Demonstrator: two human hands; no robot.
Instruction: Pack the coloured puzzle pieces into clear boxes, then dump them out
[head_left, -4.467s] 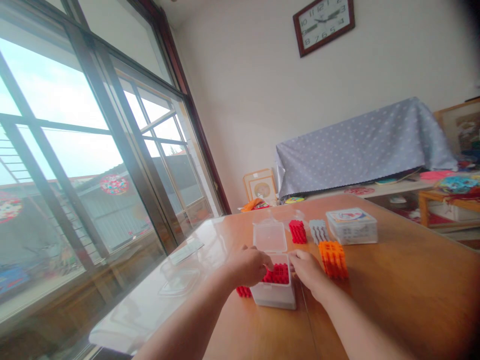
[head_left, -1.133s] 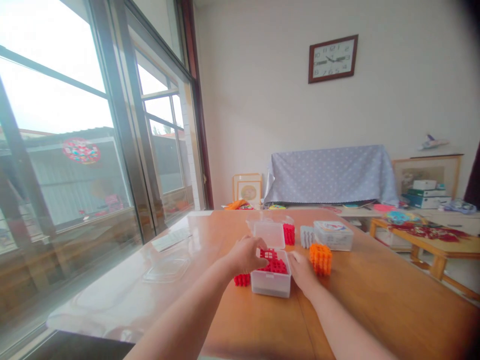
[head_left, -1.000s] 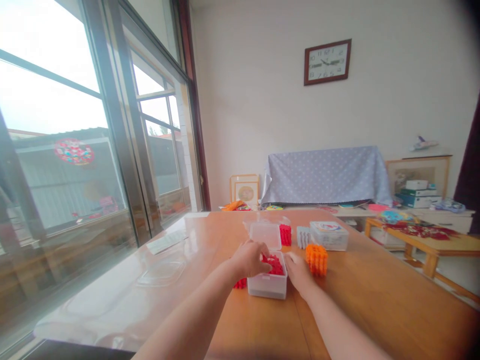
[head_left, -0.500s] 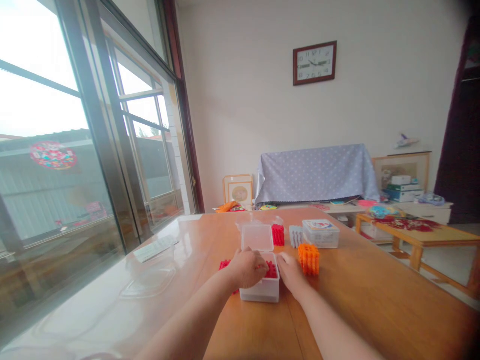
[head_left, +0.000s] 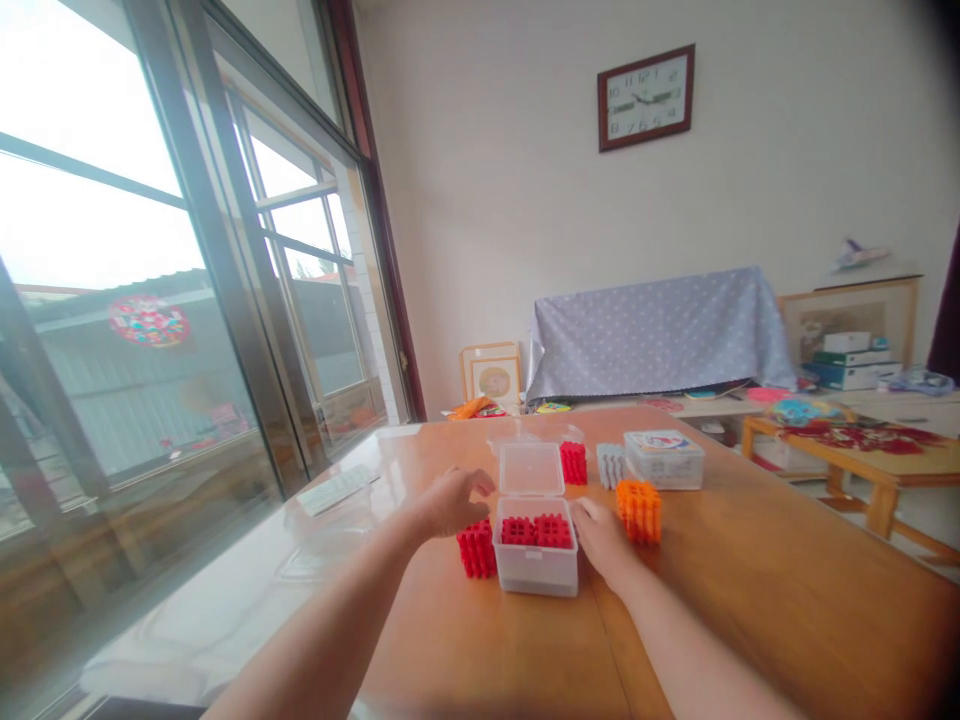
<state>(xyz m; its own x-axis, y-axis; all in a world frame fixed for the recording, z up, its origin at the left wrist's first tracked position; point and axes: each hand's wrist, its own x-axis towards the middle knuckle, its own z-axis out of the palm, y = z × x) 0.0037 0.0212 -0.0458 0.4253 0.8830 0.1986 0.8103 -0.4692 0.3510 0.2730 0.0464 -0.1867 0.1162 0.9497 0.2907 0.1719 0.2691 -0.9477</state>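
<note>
A clear plastic box (head_left: 537, 575) stands on the table with its hinged lid (head_left: 531, 470) raised at the back. Inside lie red lattice-shaped plastic pieces (head_left: 553, 531) in two groups. To the left of the box is a stack of red lattice pieces (head_left: 477, 552). My left hand (head_left: 452, 500) hovers just above that stack, fingers apart and curved, holding nothing. Against the box's right side, my right hand (head_left: 598, 535) grips its rim near the back corner; part of the fingers is hidden. An orange lattice stack (head_left: 640, 513) stands right of this hand.
Behind the box are another red stack (head_left: 574, 463), a grey stack (head_left: 611, 466) and a closed clear box (head_left: 665, 462) with a printed lid. A transparent lid-like piece (head_left: 322, 553) and a paper sheet (head_left: 334, 490) lie at left. Windows line the left side.
My left hand has come out of the box and moved left, its fingers opening over the red stack. The red pieces in the box are now uncovered. My right hand stays by the box.
</note>
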